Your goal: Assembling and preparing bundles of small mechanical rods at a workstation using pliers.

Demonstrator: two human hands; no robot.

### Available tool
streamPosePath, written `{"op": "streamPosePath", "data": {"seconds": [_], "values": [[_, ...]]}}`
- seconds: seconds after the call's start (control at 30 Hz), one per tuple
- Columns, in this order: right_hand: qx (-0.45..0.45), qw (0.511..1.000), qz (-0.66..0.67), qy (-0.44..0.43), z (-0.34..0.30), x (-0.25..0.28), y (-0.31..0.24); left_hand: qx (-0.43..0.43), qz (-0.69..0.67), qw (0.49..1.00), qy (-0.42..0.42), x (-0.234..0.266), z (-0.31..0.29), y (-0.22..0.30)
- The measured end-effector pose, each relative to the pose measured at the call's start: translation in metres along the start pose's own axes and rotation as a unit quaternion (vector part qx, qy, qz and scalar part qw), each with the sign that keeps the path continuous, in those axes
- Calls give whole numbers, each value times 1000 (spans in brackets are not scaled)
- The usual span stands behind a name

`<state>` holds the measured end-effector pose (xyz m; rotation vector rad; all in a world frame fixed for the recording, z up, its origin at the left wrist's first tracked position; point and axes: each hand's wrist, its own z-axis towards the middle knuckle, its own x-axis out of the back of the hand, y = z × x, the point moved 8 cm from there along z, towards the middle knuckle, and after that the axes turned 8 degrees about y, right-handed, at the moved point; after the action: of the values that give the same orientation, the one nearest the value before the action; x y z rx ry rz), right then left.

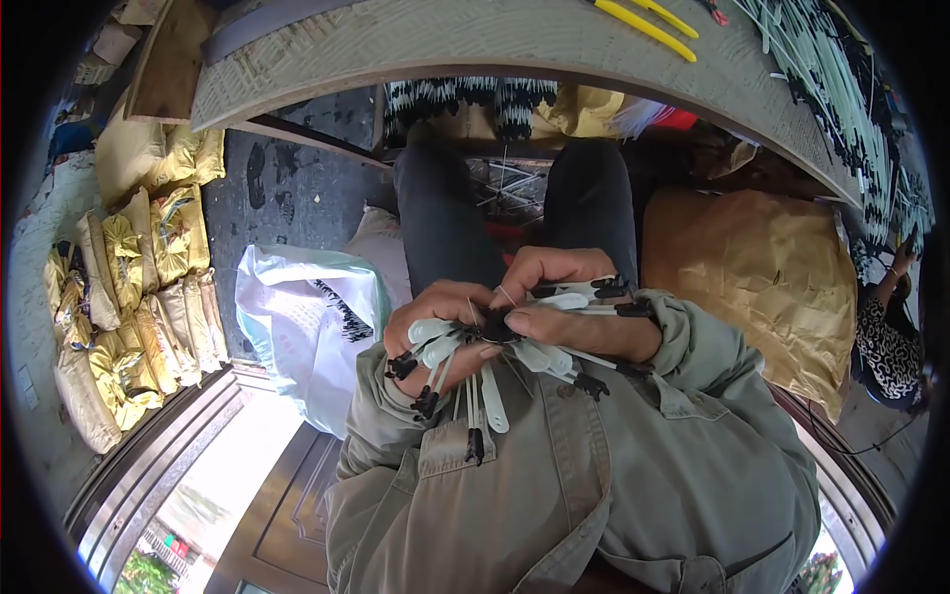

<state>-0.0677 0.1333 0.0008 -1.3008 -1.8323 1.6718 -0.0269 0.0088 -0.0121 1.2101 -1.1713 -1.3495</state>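
Observation:
Close to my chest, both hands grip a bundle of white plastic strips with black clip-like ends [492, 396], which fan out around a small dark round centre [503, 325]. My left hand [408, 322] is closed on the left side of the bundle, thumb and fingers against the middle. From the other side my right hand [618, 337] pinches it, with thumb and curled forefinger meeting at the dark centre. Thin wire-like strands [473, 312] stick up between the fingertips. Exactly how the strips are joined is hidden by my fingers.
Ahead stands a workbench [445, 40] with yellow-handled pliers [648, 28] and a heap of similar strips [826, 109]. A white sack [297, 297] sits left of my legs, a brown paper sack [752, 277] right. Yellow packages [139, 297] are stacked far left. Another person [888, 337] is far right.

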Motion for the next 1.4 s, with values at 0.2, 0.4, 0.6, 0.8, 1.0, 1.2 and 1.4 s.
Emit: {"op": "streamPosePath", "data": {"seconds": [0.2, 0.4, 0.6, 0.8, 1.0, 1.2, 1.4], "values": [[38, 999, 1, -3, 0, 1, -2, 14, -17, 998, 67, 1, -12, -10], [188, 975, -119, -28, -4, 0, -12, 38, -35, 994, 99, 3, -19, -7], [261, 950, -161, 66, -12, 2, -17, -56, 102, 991, 62, -6, -18, 11], [241, 962, -126, 28, -9, 7, -12, -48, 111, 993, 15, -6, -20, 5], [289, 948, -129, -35, -11, -1, -17, 91, -301, 939, -137, -10, -3, -7], [319, 937, -128, -60, -13, -11, -19, 269, -296, 871, -286, -6, 20, -42], [310, 939, -134, -60, -15, -8, -18, 99, -180, 886, -415, -29, 30, -13]]}}
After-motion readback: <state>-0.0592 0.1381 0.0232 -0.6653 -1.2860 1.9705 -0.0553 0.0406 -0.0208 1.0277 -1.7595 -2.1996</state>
